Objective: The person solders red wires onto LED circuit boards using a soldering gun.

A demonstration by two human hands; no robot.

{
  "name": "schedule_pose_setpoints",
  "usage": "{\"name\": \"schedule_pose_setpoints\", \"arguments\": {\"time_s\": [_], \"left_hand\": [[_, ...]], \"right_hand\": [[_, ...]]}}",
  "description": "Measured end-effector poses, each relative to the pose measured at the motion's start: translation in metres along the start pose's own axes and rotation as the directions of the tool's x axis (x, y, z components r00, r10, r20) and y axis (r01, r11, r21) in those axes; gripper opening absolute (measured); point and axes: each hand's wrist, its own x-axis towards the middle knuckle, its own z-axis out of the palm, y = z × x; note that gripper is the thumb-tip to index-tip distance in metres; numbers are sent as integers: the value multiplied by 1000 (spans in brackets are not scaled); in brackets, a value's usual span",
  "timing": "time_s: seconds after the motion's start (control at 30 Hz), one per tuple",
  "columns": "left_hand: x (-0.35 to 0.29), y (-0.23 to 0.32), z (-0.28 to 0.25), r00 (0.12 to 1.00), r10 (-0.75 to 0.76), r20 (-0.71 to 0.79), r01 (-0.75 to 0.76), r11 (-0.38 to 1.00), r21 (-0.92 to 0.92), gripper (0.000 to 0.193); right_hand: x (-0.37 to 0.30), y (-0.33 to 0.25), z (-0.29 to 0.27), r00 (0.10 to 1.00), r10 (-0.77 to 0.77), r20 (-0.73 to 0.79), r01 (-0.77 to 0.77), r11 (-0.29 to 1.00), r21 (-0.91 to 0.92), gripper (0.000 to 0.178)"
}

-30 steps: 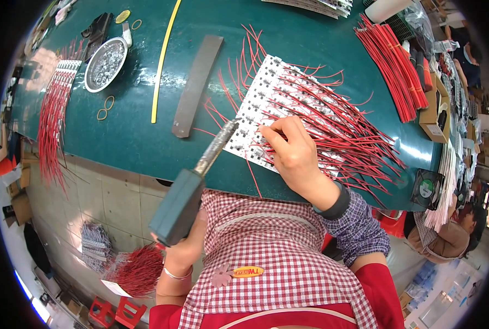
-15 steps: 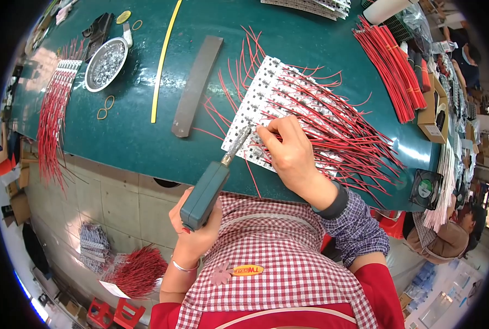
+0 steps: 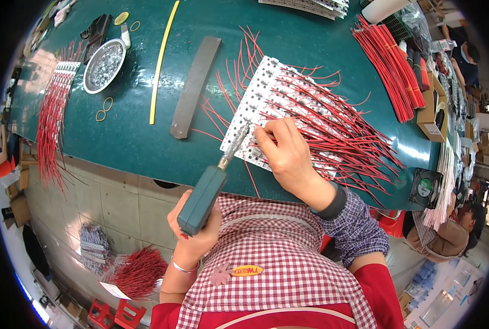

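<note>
My left hand (image 3: pixel 200 233) is wrapped round the dark green handle of a soldering iron (image 3: pixel 202 200). Its metal tip slants up and rests at, or just over, the lower left of a white circuit board panel (image 3: pixel 259 77). Close by the tip, my right hand (image 3: pixel 289 156) has its thumb and forefinger pinched together over the panel. They seem to grip a thin red wire, though its end is mostly covered by the fingers. Many red and black wires (image 3: pixel 343 126) fan out from the panel to the right, and several loose ends stick out on its left.
Left of the panel lie a dark flat bar (image 3: pixel 196 88) and a yellow strip (image 3: pixel 163 66). Farther left are a metal bowl (image 3: pixel 86 82) and another wired panel (image 3: pixel 55 115). At right are a red wire bundle (image 3: pixel 389 71), a cardboard box (image 3: pixel 432 112) and a small black fan (image 3: pixel 426 189).
Both hands stay at nearly the same spot on the panel. The soldering iron's handle has shifted very slightly left and down; the whole view has also moved a little.
</note>
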Motion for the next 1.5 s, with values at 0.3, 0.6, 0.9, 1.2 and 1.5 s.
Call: {"name": "schedule_pose_setpoints", "arguments": {"time_s": [0.3,0.6,0.9,1.2,1.5], "left_hand": [[-12,-4,0,995,-69,-77,64,996,-64,24],[-25,-8,-7,979,-178,-97,170,982,-86,38],[-17,-6,-1,973,-59,-223,52,998,-37,25],[-24,-5,-5,992,-92,-83,93,996,8,23],[-25,-3,-7,992,-116,-45,116,993,2,23]], "right_hand": [[-3,0,1,999,42,-4,-42,998,39,37],[-10,-10,-22,991,126,-53,-120,987,104,62],[-8,-16,-12,982,177,62,-182,978,99,67],[-6,-16,-2,977,211,-43,-203,969,145,52],[-6,-20,-3,980,195,-33,-189,973,135,44]]}}
